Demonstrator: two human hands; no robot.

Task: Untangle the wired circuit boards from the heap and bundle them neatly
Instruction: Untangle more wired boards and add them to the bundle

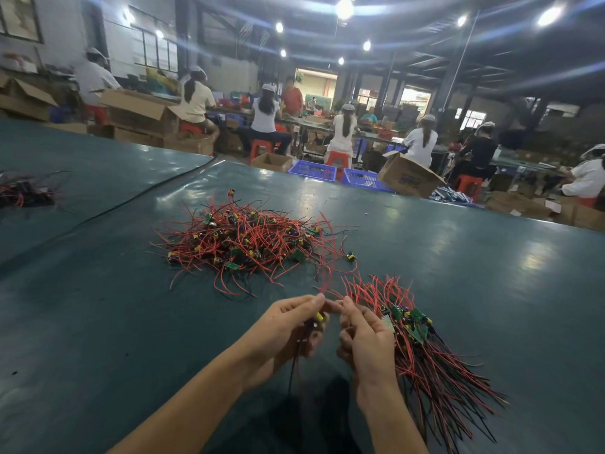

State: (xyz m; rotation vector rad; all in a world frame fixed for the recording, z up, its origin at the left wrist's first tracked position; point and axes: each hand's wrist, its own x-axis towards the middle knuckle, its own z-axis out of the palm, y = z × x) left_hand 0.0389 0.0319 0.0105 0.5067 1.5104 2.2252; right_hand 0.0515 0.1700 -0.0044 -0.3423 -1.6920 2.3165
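Our left hand [288,326] curled, pinching one small board [318,318] with yellow part; black wire hangs below fist. Our right hand [366,339] just beside it, fingers curled round bundle [425,355] of boards and red-black wires, which fans over green table [98,306]. Tangled heap [242,240] lies farther out, apart from hands. Second small pile [26,191] at far left.

Heap [244,240] mid-table [458,273]; bundle [419,339] right of hands, nearer than heap.
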